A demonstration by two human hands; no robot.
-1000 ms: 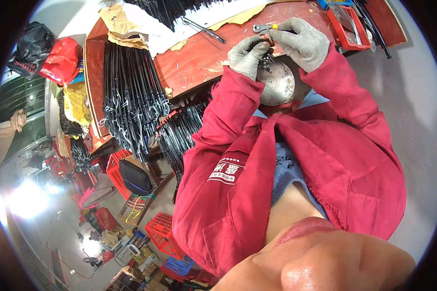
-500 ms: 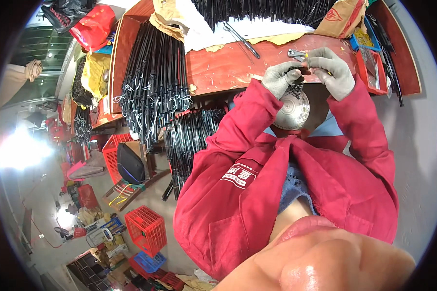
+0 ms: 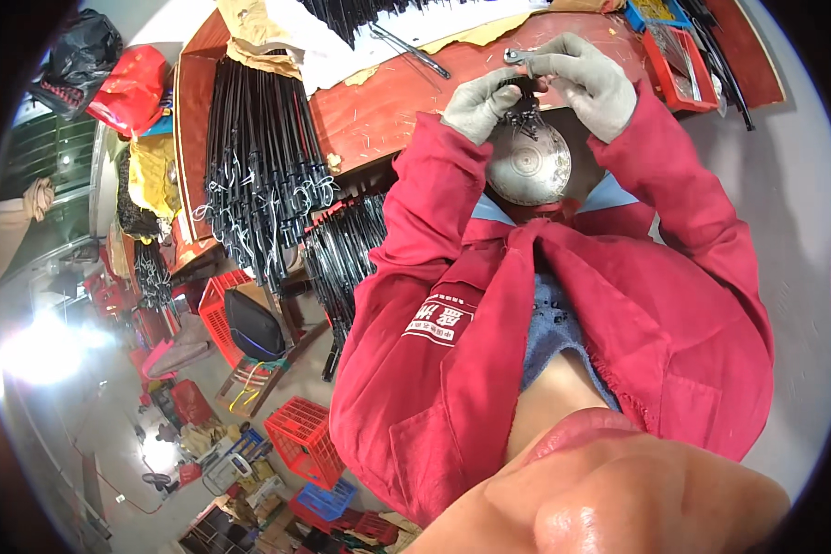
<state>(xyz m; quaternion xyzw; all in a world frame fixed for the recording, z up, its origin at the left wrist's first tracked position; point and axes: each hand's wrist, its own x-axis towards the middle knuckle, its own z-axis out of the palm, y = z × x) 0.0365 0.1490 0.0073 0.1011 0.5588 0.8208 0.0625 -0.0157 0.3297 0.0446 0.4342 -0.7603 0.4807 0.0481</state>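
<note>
Both my hands wear pale gloves and meet just past the near edge of the red table (image 3: pixel 379 111). My left hand (image 3: pixel 480 108) is closed on a dark cluster of thin black parts (image 3: pixel 526 118), which looks like the end of an umbrella frame; its lower parts hang beneath my fingers. In my right hand (image 3: pixel 586 78), closed beside it, is a small pair of pliers, their metal jaws (image 3: pixel 515 56) pointing left. The glove hides most of the handles. Below my hands, a round silver metal dish (image 3: pixel 535 171) sits near my lap.
A second pair of pliers (image 3: pixel 411 51) lies on white paper at the far side. Bundled black umbrella frames (image 3: pixel 258 157) with white strings overhang the table's left part. A red bin (image 3: pixel 679 69) is at the right. Red crates (image 3: pixel 303 439) stand on the floor.
The whole view has shifted, so table and hands appear farther up and left. My hands stay together, still gripping the black cluster and the pliers.
</note>
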